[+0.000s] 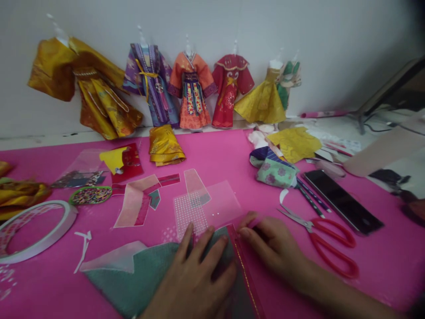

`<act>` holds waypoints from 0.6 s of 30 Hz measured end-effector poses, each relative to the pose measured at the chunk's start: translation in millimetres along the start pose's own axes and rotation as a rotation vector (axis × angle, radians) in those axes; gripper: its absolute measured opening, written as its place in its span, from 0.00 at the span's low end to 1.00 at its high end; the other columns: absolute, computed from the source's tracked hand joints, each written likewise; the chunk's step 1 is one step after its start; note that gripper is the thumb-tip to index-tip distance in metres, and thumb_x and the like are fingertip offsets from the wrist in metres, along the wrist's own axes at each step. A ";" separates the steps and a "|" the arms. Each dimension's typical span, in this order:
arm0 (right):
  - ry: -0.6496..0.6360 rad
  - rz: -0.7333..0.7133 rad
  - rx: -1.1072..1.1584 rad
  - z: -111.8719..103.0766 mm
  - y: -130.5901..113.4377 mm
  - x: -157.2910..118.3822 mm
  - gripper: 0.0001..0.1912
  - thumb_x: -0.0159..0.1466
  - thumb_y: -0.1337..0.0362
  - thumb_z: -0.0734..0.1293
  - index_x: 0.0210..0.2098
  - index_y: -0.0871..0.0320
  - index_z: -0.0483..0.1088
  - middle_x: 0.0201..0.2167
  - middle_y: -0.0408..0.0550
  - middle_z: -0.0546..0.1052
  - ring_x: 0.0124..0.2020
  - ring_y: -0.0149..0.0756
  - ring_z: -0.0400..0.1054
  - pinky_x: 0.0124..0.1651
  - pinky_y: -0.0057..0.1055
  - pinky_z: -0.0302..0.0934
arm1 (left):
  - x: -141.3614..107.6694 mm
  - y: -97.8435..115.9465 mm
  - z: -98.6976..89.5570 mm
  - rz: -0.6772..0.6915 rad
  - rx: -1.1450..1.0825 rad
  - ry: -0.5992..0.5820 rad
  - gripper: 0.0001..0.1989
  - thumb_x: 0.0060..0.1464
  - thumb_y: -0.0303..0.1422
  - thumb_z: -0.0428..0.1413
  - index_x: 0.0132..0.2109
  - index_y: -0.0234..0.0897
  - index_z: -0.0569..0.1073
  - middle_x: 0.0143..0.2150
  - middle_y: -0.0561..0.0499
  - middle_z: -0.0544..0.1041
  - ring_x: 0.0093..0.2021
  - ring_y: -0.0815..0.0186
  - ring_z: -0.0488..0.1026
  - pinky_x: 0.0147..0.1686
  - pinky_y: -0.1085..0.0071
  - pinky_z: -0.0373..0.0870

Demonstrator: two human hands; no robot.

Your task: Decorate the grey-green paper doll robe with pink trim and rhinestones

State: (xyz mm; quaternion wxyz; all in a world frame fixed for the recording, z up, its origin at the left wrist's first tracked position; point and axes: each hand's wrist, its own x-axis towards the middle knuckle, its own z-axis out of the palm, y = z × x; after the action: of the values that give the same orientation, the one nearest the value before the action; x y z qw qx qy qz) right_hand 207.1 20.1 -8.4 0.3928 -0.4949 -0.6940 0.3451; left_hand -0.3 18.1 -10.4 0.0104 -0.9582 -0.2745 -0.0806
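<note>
So the biggest thing here is the bright pink counter [219, 155], and right at the near edge of the view, front and center, lies the green cloth [142, 272]. It's a muted, slightly bluish green, pretty smooth, with a pale, see-through-looking piece [114, 258] along its upper left side, ending in a jagged step. Left hand [202, 270] is spread flat on the cloth, fingers loose and not clutching anything. Right hand [277, 246] is curled beside it, thumb and index close together by the top of the trim; honestly can't tell if they're gripping it. Red-handled scissors [327, 243] lie open farther right. The trim itself is a narrow dark red strip [247, 268] down the cloth's right side, with a skinny glittery gold line [245, 270] running along it.
</note>
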 end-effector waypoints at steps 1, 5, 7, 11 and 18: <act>-0.005 0.001 -0.006 -0.1 0.3 -0.1 0.08 0.66 0.66 0.61 0.30 0.58 0.67 0.26 0.42 0.72 0.28 0.29 0.65 0.32 0.26 0.58 | 0.1 0.0 0.1 0.001 0.001 -0.006 0.16 0.59 0.43 0.50 0.53 0.48 0.69 0.57 0.47 0.68 0.57 0.48 0.63 0.55 0.40 0.52; -0.025 -0.016 -0.030 -1.0 0.1 -1.5 0.08 0.66 0.68 0.61 0.30 0.57 0.67 0.27 0.41 0.72 0.28 0.28 0.65 0.32 0.25 0.57 | 0.9 0.8 -1.5 -0.001 -0.004 -0.014 0.16 0.59 0.43 0.50 0.53 0.48 0.69 0.56 0.48 0.69 0.57 0.48 0.63 0.55 0.41 0.53; -0.030 -0.035 -0.055 -1.1 0.2 -2.1 0.07 0.65 0.69 0.62 0.30 0.57 0.67 0.28 0.41 0.73 0.29 0.28 0.65 0.33 0.25 0.57 | 1.1 1.0 -2.2 -0.005 0.000 -0.009 0.17 0.59 0.44 0.49 0.53 0.48 0.69 0.55 0.48 0.70 0.56 0.48 0.63 0.54 0.41 0.54; -0.036 -0.061 -0.089 -0.2 2.4 -3.0 0.06 0.65 0.69 0.62 0.31 0.57 0.66 0.29 0.42 0.73 0.30 0.29 0.65 0.34 0.25 0.57 | 0.4 0.9 -2.1 0.004 0.006 -0.022 0.17 0.60 0.44 0.48 0.54 0.48 0.68 0.55 0.47 0.70 0.56 0.48 0.63 0.54 0.40 0.54; -0.026 -0.068 -0.129 1.6 5.0 -4.1 0.07 0.65 0.69 0.62 0.30 0.57 0.65 0.29 0.42 0.72 0.31 0.30 0.65 0.34 0.26 0.56 | 0.4 1.8 -2.0 -0.010 -0.011 -0.023 0.19 0.60 0.48 0.47 0.54 0.49 0.68 0.56 0.48 0.69 0.57 0.48 0.63 0.55 0.41 0.52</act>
State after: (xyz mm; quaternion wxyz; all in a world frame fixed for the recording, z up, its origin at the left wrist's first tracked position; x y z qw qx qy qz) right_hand 208.6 17.4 -14.3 0.3625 -0.4908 -0.7363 0.2926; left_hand 0.7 16.6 -8.4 0.0017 -0.9577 -0.2790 -0.0712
